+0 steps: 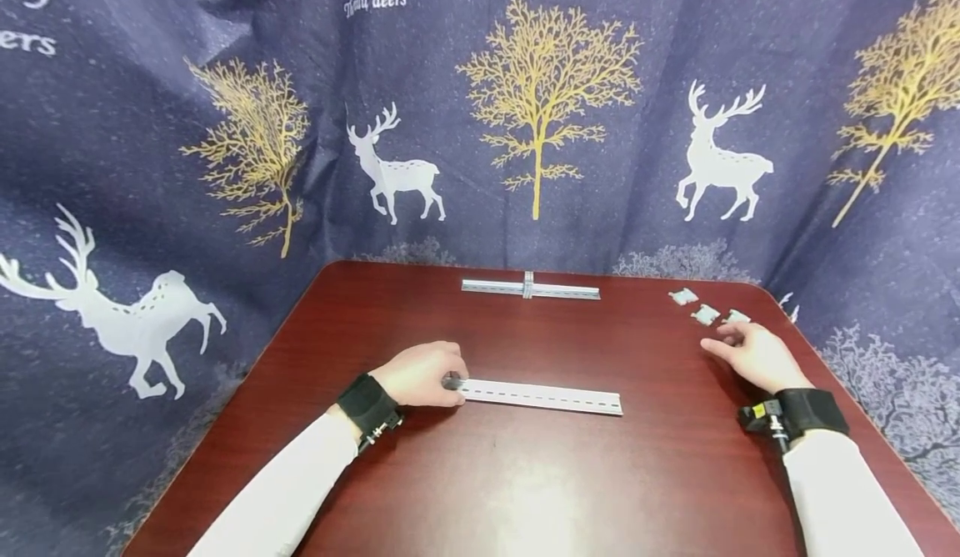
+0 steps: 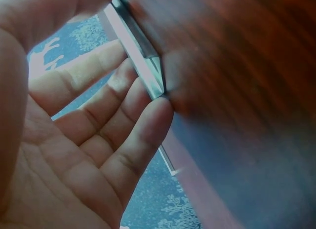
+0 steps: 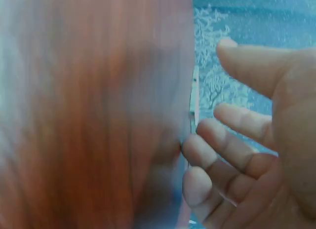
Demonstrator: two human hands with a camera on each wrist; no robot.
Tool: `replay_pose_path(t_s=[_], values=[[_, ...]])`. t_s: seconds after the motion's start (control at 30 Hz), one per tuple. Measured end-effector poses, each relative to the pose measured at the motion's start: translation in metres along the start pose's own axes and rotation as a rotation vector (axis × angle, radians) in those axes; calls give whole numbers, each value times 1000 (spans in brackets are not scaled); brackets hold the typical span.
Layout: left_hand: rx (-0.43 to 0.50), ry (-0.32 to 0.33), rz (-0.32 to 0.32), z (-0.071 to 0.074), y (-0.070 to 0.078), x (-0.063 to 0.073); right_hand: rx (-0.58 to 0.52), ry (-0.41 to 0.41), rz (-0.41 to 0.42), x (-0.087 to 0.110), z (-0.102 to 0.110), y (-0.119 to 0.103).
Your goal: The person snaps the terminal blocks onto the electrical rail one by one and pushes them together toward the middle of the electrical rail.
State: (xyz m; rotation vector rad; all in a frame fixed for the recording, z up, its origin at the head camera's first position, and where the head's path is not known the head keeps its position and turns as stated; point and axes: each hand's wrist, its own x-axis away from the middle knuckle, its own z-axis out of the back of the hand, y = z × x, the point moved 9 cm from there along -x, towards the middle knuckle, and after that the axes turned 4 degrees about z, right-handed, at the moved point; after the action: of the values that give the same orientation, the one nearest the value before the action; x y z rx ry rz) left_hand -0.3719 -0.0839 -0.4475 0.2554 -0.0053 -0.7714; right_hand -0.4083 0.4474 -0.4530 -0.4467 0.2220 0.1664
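Note:
A slotted metal DIN rail [image 1: 540, 396] lies across the middle of the table. My left hand [image 1: 423, 375] grips it at its left end. In the left wrist view the fingers of that hand [image 2: 98, 125] rest along the edge of the rail [image 2: 140, 56], whose cut end shows by the little finger. At the right, my right hand [image 1: 757, 357] hovers by small pale-green pieces [image 1: 705, 314], its fingertips beside the nearest one [image 1: 737, 317]. In the right wrist view the right hand's fingers [image 3: 237, 150] are loosely bent, thumb apart, with nothing visible between them.
A second slotted rail [image 1: 487, 287] lies near the table's back edge, with a light-coloured piece [image 1: 528, 284] mounted across its middle. Another pale-green piece [image 1: 683, 296] lies at the back right. Behind the dark red table [image 1: 420, 482] hangs a patterned blue curtain [image 1: 585, 173].

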Motion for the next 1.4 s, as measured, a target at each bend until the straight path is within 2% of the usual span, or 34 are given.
replay_pose_path(t_s=[0.2, 0.3, 0.4, 0.57, 0.73, 1.03, 1.4], values=[[-2, -2, -10, -4, -1, -2, 21, 41, -63, -3, 12, 29], [3, -3, -13, -5, -2, -3, 19, 48, -65, -8, 16, 42], [3, -3, -6, -5, -3, -3, 33, 24, -64, -15, 19, 52], [4, 4, -4, -6, -6, -4, 68, -68, -112, -24, 19, 66], [15, 3, 1, -7, -8, -4, 107, -143, -124, -32, 16, 69], [2, -11, 16, -9, -11, -5, 142, -229, -137, -38, 8, 70], [17, -11, 15, -5, -7, -2, 129, -243, -151, -42, 8, 67]])
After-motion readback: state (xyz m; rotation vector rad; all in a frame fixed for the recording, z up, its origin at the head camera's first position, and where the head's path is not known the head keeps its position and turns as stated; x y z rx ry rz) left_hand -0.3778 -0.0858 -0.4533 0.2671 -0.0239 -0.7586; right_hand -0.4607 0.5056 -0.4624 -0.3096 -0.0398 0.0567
